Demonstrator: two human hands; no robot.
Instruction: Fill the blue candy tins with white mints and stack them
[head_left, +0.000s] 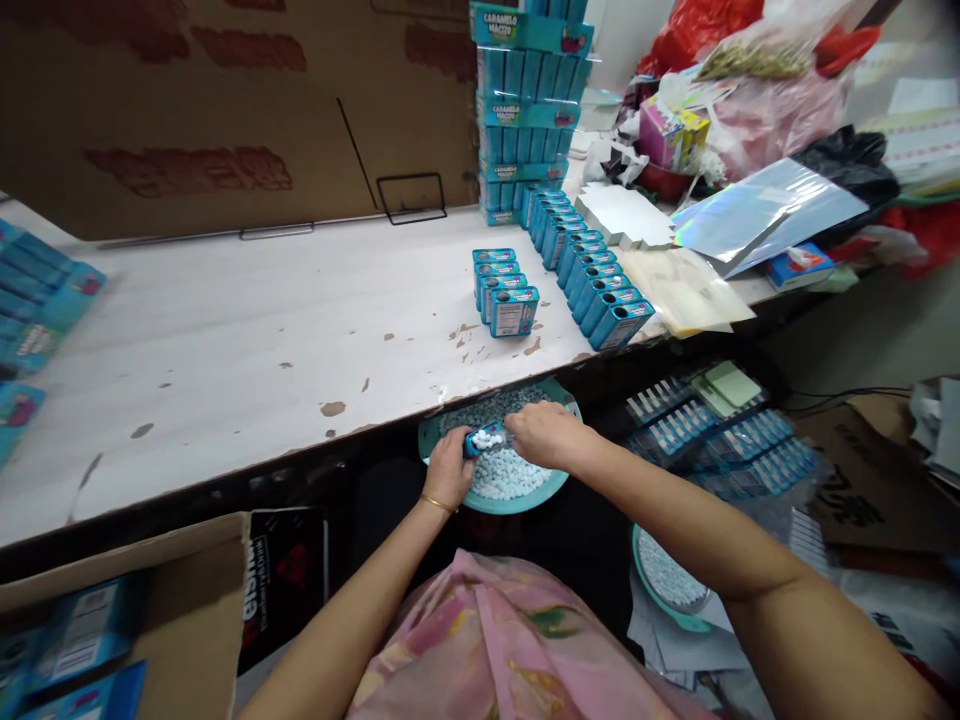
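The left hand (448,468) pinches a small blue candy box (472,446) over a teal basin (504,507) of white candies (514,478), presumably so spills drop back; the right hand (546,434) curls beside its opening, around what I cannot tell. On the scuffed white tabletop (225,330), 4 blue boxes (514,312) stand, likely for easy reach, before stacked Caramelo Macizo cartons (521,110) and brown cardboard (225,110)

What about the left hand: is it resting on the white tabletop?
No, the left hand holds a small blue box over the teal basin, in front of the tabletop.
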